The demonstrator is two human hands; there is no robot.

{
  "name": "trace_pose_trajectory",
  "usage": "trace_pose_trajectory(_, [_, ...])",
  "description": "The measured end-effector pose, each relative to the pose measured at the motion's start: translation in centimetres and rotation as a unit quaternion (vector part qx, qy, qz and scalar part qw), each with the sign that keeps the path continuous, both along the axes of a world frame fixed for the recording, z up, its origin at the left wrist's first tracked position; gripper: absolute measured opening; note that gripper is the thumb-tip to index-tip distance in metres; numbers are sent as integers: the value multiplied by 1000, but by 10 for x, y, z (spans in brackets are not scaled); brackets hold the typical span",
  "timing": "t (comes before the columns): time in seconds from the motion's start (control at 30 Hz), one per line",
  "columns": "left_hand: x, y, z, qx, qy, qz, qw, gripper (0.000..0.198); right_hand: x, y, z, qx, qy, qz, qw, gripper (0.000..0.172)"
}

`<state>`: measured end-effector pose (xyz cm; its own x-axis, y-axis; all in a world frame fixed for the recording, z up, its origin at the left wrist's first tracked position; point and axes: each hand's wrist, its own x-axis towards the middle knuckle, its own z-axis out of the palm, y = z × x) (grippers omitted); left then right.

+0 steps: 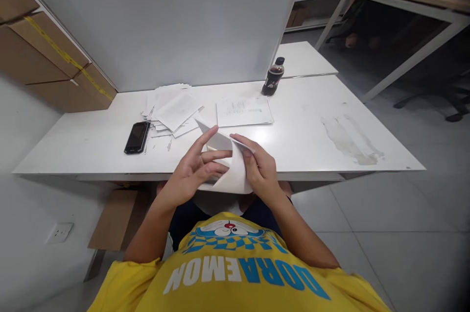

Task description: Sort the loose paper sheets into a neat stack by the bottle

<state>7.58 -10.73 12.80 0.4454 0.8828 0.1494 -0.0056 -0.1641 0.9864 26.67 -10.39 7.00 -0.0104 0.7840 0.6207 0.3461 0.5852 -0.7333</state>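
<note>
Folded paper (pixel 235 177) held above the near edge of the white table (pixel 312 126).
Its tip points away and left, long axis slanting back toward the chest; left hand (pixel 193 172) fingers spread against it, right hand (pixel 261 170) fingers together, clamping its right edge.

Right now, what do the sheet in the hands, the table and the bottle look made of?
Folded sheet: thin white paper, matte; it bends and holds creases. Table: probably white laminate board, semi-gloss; it mirrors light and shows a stain. Bottle: likely clear plastic, dark drink inside, dark cap.
</note>
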Motion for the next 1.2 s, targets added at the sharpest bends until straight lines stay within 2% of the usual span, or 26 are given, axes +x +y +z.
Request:
trace_pose_trajectory(0.07, [-2, 6, -6, 26, 1, 10, 1000, 59, 2, -1, -1, -17, 35, -2, 999, 37])
trace_pose_trajectory(0.13, [0, 16, -13, 145, 64, 63, 985, 50, 4, 1, -1, -37, 50, 10, 998, 36])
trace_pose_trajectory(0.17, [1, 23, -15, 225, 115, 96, 963, 45, 5, 2, 0, -50, 51, 25, 997, 37])
trace_pose_trajectory(0.27, [8, 39, -16, 418, 264, 173, 852, 37, 10, 9, 3, -93, 47, 79, 991, 37])
trace_pose_trajectory(0.3, [10, 43, -14, 452, 295, 190, 820, 36, 11, 11, 4, -104, 47, 91, 989, 37])
trace_pose_trajectory(0.37, [15, 48, -9, 489, 323, 225, 779, 29, 12, 15, 5, -120, 46, 105, 986, 37])
trace_pose_trajectory(0.43, [18, 51, -2, 509, 328, 247, 756, 17, 12, 17, 8, -133, 45, 119, 983, 39])
trace_pose_trajectory(0.5, [21, 53, 3, 520, 330, 248, 748, 12, 12, 19, 10, -149, 54, 139, 978, 41])
trace_pose_trajectory(0.6, [21, 56, 12, 518, 330, 250, 748, 17, 14, 20, 14, -174, 100, 186, 962, 46])
trace_pose_trajectory(0.7, [14, 59, 24, 475, 339, 273, 765, 19, 22, 19, 10, -215, 152, 229, 937, 52])
trace_pose_trajectory(0.77, [5, 61, 32, 417, 345, 295, 787, 20, 30, 18, -3, -250, 171, 235, 924, 49])
trace_pose_trajectory(0.87, [-9, 65, 38, 306, 340, 320, 830, 19, 41, 14, -31, -286, 208, 252, 901, 49])
trace_pose_trajectory(0.97, [-21, 72, 32, 216, 306, 324, 869, 23, 43, 10, -53, -278, 247, 279, 886, 62])
trace_pose_trajectory(1.03, [-26, 77, 21, 190, 244, 305, 901, 25, 38, 9, -58, -272, 245, 265, 892, 68])
trace_pose_trajectory(1.13, [-27, 79, 5, 166, 130, 235, 949, 27, 27, 13, -57, -270, 240, 203, 910, 57])
trace_pose_trajectory(1.2, [-27, 80, -3, 144, 91, 211, 962, 33, 21, 17, -57, -268, 254, 157, 916, 47])
